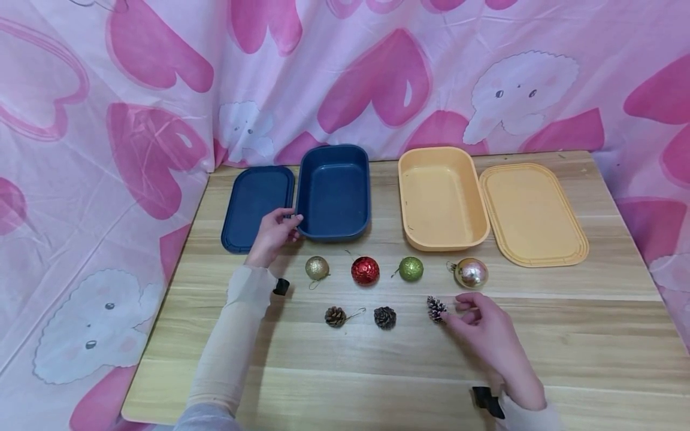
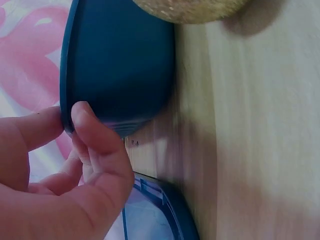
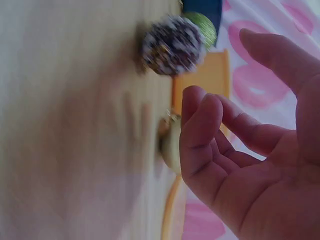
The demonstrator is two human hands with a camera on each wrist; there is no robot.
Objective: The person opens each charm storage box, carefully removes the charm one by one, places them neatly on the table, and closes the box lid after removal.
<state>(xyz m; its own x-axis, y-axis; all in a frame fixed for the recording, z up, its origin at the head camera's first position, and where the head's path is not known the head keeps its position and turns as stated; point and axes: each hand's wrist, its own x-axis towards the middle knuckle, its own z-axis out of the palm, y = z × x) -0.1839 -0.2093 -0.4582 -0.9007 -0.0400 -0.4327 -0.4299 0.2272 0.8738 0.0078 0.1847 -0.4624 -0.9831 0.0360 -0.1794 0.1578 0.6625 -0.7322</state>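
Note:
My left hand [image 1: 274,233] is at the near left corner of the blue plastic box [image 1: 334,230]. In the left wrist view its thumb [image 2: 95,127] lies against the outer wall and the forefinger is at the rim, pinching it. My right hand [image 1: 487,323] hovers just right of a white-tipped pine cone [image 1: 435,309]. The right wrist view shows a gap between that cone [image 3: 172,46] and the loosely bent fingers [image 3: 200,120], with the thumb spread away. A brown pine cone [image 1: 335,316] and a grey pine cone [image 1: 385,318] lie to the left.
Gold [image 1: 317,267], red [image 1: 365,271], green [image 1: 411,269] and shiny pinkish [image 1: 471,273] baubles form a row in front of the boxes. A blue lid [image 1: 259,206] lies left of the blue box. The yellow box [image 1: 444,197] and yellow lid [image 1: 536,215] stand right.

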